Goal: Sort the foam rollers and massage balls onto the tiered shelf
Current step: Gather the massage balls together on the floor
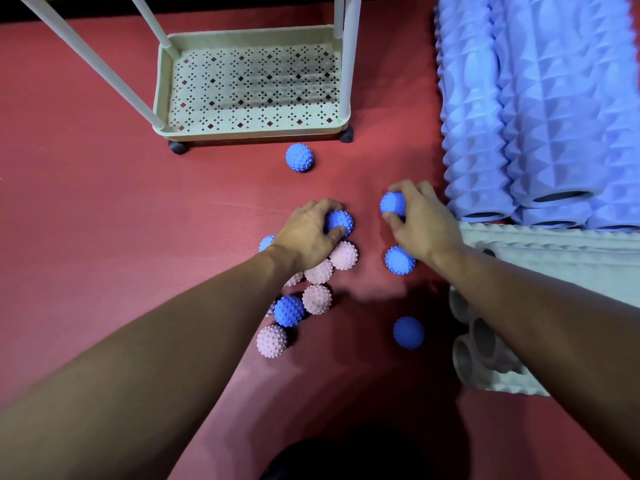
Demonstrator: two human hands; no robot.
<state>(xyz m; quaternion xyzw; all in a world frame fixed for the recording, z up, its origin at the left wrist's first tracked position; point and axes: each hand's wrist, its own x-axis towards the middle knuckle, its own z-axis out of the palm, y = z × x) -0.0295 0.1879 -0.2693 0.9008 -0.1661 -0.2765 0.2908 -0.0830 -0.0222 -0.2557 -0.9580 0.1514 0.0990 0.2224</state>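
Gripping one spiky blue ball [341, 221] in the left hand [306, 233] and another blue ball [392, 203] in the right hand [424, 220], fingers curled round each, low over the red mat [104, 202]; pink balls [343, 255] cluster just near, tiered shelf [252, 133] stands beyond, foam rollers [519, 116] lie right.

Person, seen from above, two arms in view. Left forearm [156, 341]: bare from the lower edge of the picture to the wrist, no sleeve, no watch, no band. Right forearm [540, 327]: likewise bare along its whole visible length, no sleeve or strap. Left hand [304, 233]: ungloved, no ring to be seen on the fingers that show; knuckles and tendons stand out on its back. Right hand [422, 220]: ungloved, no ring or bracelet visible at fingers or wrist. Nails short where they show. Dark rounded shape at the bottom centre, between the arms: too dim to tell what it is.
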